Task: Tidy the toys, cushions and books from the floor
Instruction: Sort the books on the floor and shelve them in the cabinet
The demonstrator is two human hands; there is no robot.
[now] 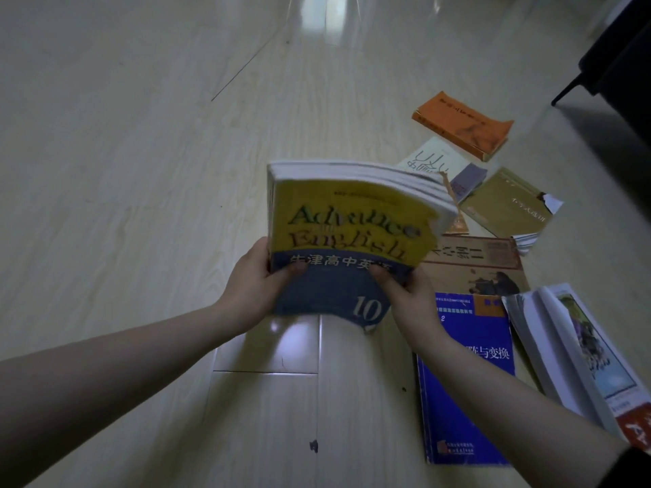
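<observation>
Floor [141,170] of pale boards under everything. Dark furniture [620,58] on a thin leg at far right. Stack of textbooks [345,234], yellow-and-blue "Advance English" on top, raised off the floor at centre and tilted, far page edges fanned loose. Scattered on the boards to its right: blue maths book [465,399], open book [570,353], brown book [475,269], olive book [507,206], orange book [461,125], cream book [433,160], several overlapping. Left hand [253,280] and right hand [408,290] clamped on the stack's near end, thumbs over the cover, other fingers hidden beneath.

Probable risk: lower volumes sliding out of so shallow a hold, or the curled bottom corner snagging. Open room left and ahead; crowded to the right.
</observation>
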